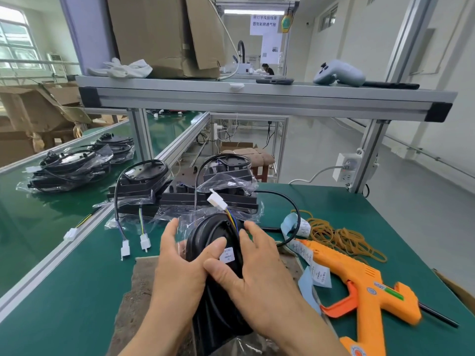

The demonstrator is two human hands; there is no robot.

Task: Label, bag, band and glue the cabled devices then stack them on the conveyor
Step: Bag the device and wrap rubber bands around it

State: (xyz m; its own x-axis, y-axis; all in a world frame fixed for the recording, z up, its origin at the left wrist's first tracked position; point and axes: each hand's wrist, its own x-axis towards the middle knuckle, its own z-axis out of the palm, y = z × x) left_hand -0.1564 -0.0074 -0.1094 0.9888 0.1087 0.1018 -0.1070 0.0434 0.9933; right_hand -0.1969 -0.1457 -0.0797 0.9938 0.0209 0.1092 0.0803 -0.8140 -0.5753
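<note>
Cabled device (pixel 205 236), black with a rounded top, sits between both hands over a brown mat (pixel 138 283) at the near edge of the green counter (pixel 90 291). Left hand (pixel 180 263): grip clamped on the device's left side, fingers behind, thumb across the front. Right hand (pixel 257 263): grip clamped on the right side, thumb pressed on the front just below a white label (pixel 227 255). Clear bag (pixel 185 223) film shows around the device's top and under its lower end. Its cable ends in a white connector (pixel 217 201) above the hands. Right of the hands lie a label strip (pixel 318 273), an orange glue gun (pixel 359 283) and a pile of rubber bands (pixel 341 237). More devices (pixel 185 194) in plastic sit at the counter's far edge. Bagged devices (pixel 69 168) are stacked on the conveyor (pixel 38 214) at left. Upper shelf (pixel 257 98) carries a cardboard box (pixel 159 34), white gloves (pixel 123 68) and a grey controller (pixel 339 73).
</note>
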